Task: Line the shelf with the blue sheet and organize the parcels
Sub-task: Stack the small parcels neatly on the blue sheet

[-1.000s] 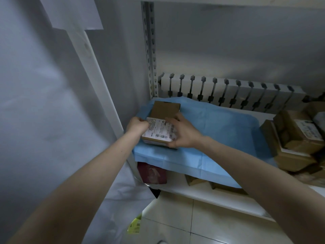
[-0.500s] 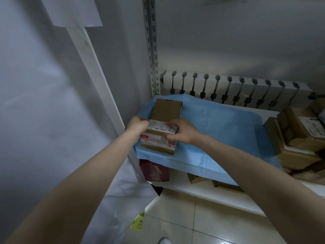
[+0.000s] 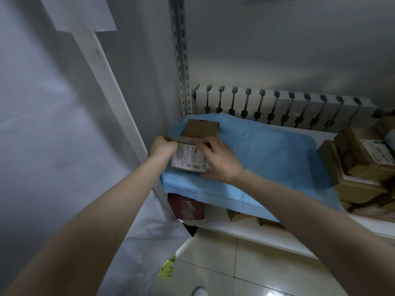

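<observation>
Now, parcel: a small brown cardboard parcel with a white label (image 3: 190, 157) is held at the left end of the thin blue sheet (image 3: 267, 150), just before a plain brown cardboard box (image 3: 202, 128).
Left hand (image 3: 162, 146): clamped on the parcel's far left corner.
Right hand (image 3: 220, 161): curled round its right edge.
White shelf (image 3: 320, 133): lined by the sheet.

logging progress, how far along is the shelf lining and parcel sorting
Done: the blue sheet covers the shelf at the left, a plain box on its back corner. In hand: the left hand and right hand hold a labelled parcel in front of it. Left: the parcel pile at the right.
</observation>
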`<state>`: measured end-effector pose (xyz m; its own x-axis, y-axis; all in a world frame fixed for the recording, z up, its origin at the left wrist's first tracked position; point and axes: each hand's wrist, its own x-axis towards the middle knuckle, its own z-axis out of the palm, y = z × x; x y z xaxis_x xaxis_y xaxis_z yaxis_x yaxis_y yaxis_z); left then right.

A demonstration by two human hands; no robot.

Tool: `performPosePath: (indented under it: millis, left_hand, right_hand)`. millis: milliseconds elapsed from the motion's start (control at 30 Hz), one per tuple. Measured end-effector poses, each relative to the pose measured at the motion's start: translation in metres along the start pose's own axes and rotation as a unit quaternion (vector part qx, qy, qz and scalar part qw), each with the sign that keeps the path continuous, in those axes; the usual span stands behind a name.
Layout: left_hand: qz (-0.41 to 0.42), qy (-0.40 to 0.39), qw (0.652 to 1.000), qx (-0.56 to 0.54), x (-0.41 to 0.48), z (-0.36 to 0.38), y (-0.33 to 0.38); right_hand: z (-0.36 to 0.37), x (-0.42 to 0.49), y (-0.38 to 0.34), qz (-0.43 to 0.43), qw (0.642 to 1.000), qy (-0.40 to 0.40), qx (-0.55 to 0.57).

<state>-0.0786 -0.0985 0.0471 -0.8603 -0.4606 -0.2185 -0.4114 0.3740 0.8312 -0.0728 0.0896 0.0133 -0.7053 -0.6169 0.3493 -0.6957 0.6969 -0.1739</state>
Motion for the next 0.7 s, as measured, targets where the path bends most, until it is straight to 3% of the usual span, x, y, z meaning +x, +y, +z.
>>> performPosePath:
  millis: [167,267,367,433,700]
  left_hand:
    - [-0.026,-0.011,0.999,0.025,-0.003,0.005,-0.006]
    - [-0.031,-0.013,0.999,0.009,-0.004,0.007,-0.006]
    - [-0.034,-0.020,0.998,-0.041,-0.005,0.010,-0.005]
    - [-0.030,-0.017,0.998,-0.053,-0.005,0.012,-0.005]
    - [-0.012,0.008,1.000,0.009,-0.002,0.011,-0.001]
  right_hand:
    - [0.014,-0.008,0.010,-0.008,0.999,0.002,0.051]
    - [0.010,0.002,0.011,0.091,0.995,0.007,0.045]
    - [0.009,0.012,0.014,0.217,0.969,-0.079,0.089]
    - [0.010,0.015,0.014,0.222,0.964,-0.112,0.095]
    - [0.015,0.015,0.012,0.195,0.975,-0.070,0.084]
